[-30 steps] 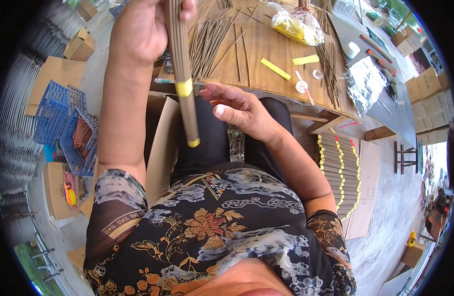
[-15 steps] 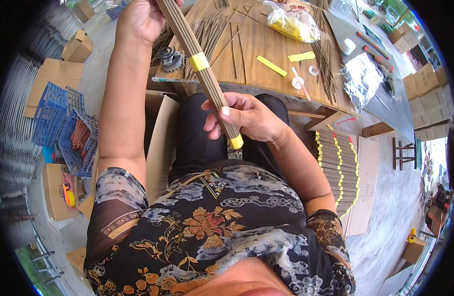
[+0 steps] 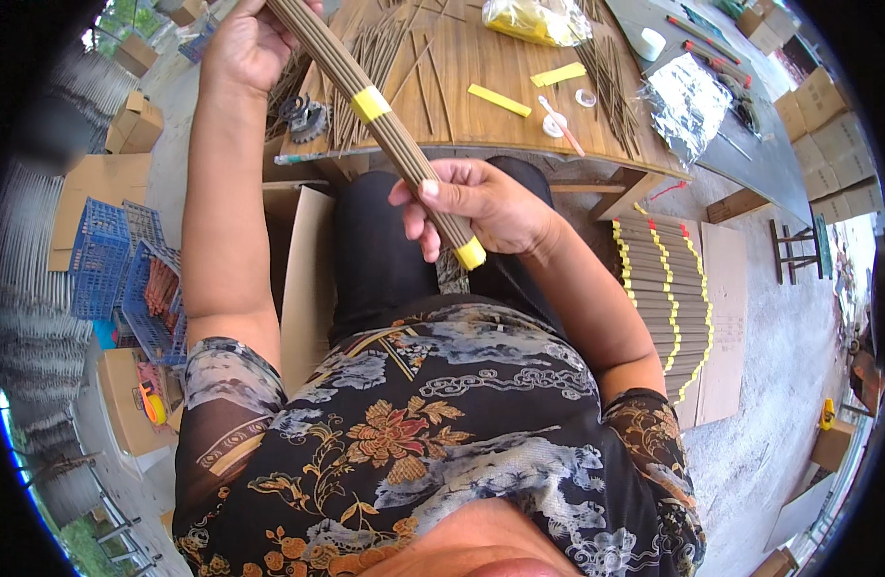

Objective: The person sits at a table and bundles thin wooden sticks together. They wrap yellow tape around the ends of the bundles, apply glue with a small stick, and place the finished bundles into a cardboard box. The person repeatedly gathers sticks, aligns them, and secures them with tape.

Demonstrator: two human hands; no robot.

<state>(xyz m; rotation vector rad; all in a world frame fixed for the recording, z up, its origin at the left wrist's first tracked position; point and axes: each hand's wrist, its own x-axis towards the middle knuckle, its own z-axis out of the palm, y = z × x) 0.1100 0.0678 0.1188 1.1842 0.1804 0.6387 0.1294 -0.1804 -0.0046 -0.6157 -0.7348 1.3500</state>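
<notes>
At the far left, up goes the left hand (image 3: 245, 53), fingers clamped on the bundle's (image 3: 392, 135) far end, part of the grip cut off by the view's edge. A toothed part (image 3: 306, 119) sits just right of it on the table (image 3: 495, 137), loose sticks (image 3: 373, 72) spread alongside. The yellow-banded bundle slants down from far left to near centre, above the lap. And there's the right hand (image 3: 481, 202) at its near end, thumb on top, fingers curled beneath, clamped on the sticks! Right of that, two yellow strips (image 3: 500, 100) lie flat; nearer right, more bundles (image 3: 654, 288) rest in a row on cardboard (image 3: 726, 317).
</notes>
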